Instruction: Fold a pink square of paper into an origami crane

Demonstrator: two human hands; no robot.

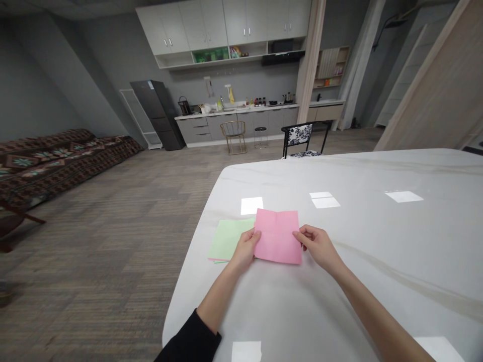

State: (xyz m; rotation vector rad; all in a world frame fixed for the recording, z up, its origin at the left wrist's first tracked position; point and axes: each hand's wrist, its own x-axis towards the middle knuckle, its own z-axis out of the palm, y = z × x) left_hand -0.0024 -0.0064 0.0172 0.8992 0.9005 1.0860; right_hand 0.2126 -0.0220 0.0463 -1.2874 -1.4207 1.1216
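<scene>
A pink sheet of paper (278, 237) with faint crease lines is held up between both hands over the white table. My left hand (245, 250) pinches its left edge, thumb on top. At the right edge, my right hand (316, 244) grips the sheet between thumb and fingers. Light green paper (229, 238) lies on the table to the left, partly behind my left hand, with edges of pink and darker green sheets showing beneath it.
The white table (377, 226) has its rounded left edge near the papers. Beyond its far edge stands a black-framed patterned chair (300, 134). Farther back are a gold chair (234, 131), a stool (260, 130) and a kitchen counter (215, 120).
</scene>
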